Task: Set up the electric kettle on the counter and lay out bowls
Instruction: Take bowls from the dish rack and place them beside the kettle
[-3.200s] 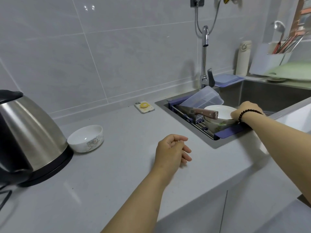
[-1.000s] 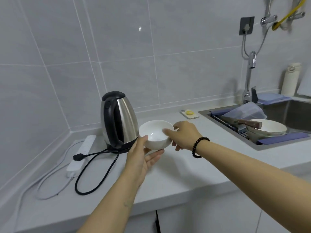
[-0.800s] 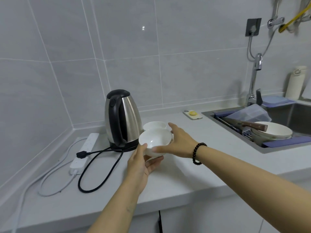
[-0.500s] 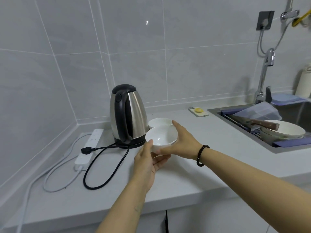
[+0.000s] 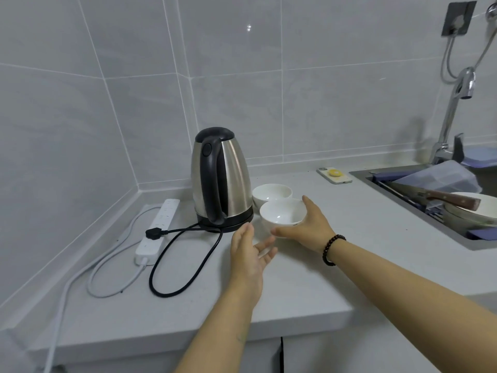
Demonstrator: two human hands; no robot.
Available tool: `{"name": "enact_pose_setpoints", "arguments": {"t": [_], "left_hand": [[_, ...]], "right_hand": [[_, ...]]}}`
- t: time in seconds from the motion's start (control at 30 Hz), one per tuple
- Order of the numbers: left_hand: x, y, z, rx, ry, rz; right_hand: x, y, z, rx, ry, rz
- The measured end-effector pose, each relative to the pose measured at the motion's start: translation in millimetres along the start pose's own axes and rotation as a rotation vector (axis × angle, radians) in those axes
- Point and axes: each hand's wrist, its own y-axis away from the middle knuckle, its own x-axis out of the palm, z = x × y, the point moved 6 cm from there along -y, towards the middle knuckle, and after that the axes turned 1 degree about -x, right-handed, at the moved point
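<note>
Bowls: the front bowl [image 5: 282, 217] now sits on the counter [image 5: 309, 292], just beside the rear bowl [image 5: 271, 191] and the kettle [image 5: 220, 179]; half a second ago both hands held it up. Open counter stretches right toward the sink [image 5: 419, 208]. The left hand [image 5: 250, 251] has let go, fingers spread, empty. The right hand [image 5: 309, 224] cups the bowl's side with straight fingers.

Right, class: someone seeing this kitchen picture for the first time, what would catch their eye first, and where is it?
Probably the steel kettle upright by the wall, its black cord looping unplugged beside the white power strip. Next, two white bowls just right of it, the right hand cupping the nearer one, the left hand open nearby.
</note>
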Motion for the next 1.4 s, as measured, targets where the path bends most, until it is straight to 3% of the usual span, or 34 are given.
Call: {"name": "enact_pose_setpoints", "arguments": {"t": [0.47,1.4], "left_hand": [[-0.5,-1.6,0.9,-0.046,0.006,0.002],[-0.6,-2.6,2.4,-0.057,-0.031,0.009]], "right_hand": [[14.6,-17.8,7.8,-0.035,0.027,0.011],[20.4,-69.1,-18.8,0.075,-0.013,-0.006]]}}
